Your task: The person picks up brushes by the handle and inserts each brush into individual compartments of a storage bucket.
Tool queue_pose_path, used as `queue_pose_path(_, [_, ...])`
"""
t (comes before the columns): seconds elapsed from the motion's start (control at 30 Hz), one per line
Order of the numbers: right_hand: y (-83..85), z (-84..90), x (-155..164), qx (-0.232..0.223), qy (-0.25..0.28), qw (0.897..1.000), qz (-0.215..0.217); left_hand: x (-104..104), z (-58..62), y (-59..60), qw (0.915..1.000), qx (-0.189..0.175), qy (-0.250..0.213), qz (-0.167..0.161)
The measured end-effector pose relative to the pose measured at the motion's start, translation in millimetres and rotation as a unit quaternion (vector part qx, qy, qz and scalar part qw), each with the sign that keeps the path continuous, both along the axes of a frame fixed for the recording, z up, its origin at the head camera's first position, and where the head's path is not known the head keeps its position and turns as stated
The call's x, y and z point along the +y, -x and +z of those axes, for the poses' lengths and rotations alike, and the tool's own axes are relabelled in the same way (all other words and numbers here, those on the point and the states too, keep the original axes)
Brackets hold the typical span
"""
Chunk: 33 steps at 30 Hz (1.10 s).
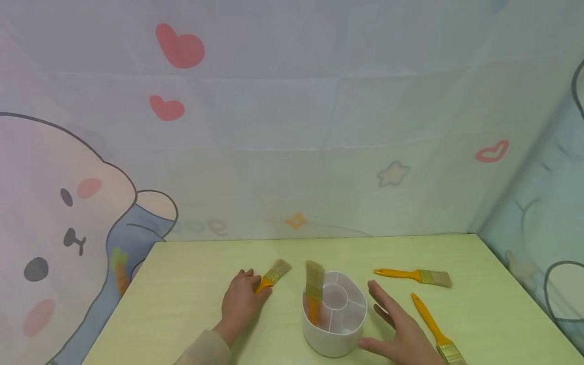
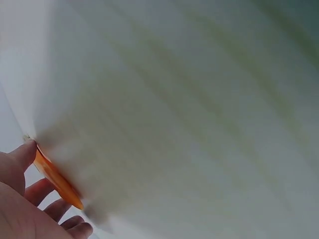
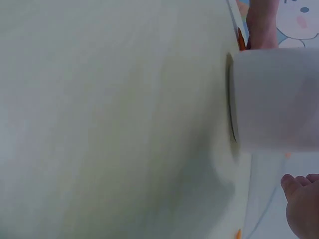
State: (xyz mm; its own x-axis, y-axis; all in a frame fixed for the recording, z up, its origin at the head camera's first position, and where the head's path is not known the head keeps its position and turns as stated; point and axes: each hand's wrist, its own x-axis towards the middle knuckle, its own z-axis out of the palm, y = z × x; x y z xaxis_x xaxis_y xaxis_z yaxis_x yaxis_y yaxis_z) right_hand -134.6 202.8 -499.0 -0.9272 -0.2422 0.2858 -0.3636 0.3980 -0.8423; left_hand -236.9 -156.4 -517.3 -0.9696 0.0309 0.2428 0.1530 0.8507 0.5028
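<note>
A: What's hidden from you here?

B: Your left hand [image 1: 240,300] covers the orange handle of one brush [image 1: 274,276]; only its bristles and ferrule show in the head view; your fingers curl over the handle on the table [image 1: 191,284]. In the left wrist view the handle [image 2: 56,179] is a blurred orange strip by your fingertips. The brush in the holder [image 1: 314,290] stands bristles up, its handle sunk in a left compartment; you see it only dimly through the wall.

A: And the right side?

B: Your right hand [image 1: 399,329] lies flat and spread just right of the holder [image 1: 335,317], holding nothing; whether the thumb touches the wall, I cannot tell; the frame cuts off your wrist. The near brush [image 1: 435,329] is cut off at its bristles.

A: Count them for me.

B: Four brushes: one under your left hand, one in the holder, two lying at your right, the far one [image 1: 412,276] whole; one holder; two hands.
</note>
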Motion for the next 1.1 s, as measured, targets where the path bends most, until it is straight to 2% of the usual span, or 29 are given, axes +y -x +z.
queue_pose_path(0.23, [17.5,12.2,14,0.061,-0.031,0.996,0.049,3,-0.2,1.7,1.0,0.001,-0.007,0.004])
queue_pose_path(0.33, [24.6,15.7,19,0.059,-0.035,0.994,0.085,4,-1.6,2.3,0.9999,0.004,-0.008,0.005])
queue_pose_path(0.6, [39.2,19.1,27,0.008,-0.022,0.988,0.156,4,-3.1,2.9,0.9998,0.004,-0.013,0.011])
queue_pose_path(0.77, [43.5,19.9,26,-0.003,-0.028,0.985,0.173,5,-1.6,2.3,0.9998,0.007,-0.011,0.015])
queue_pose_path(0.97, [43.9,19.7,24,-0.055,-0.03,0.98,0.188,6,-0.7,1.5,0.9998,0.013,-0.005,0.014])
queue_pose_path(1.1, [43.5,19.0,22,-0.056,-0.035,0.978,0.198,5,-1.1,0.4,0.9997,0.021,-0.006,0.013])
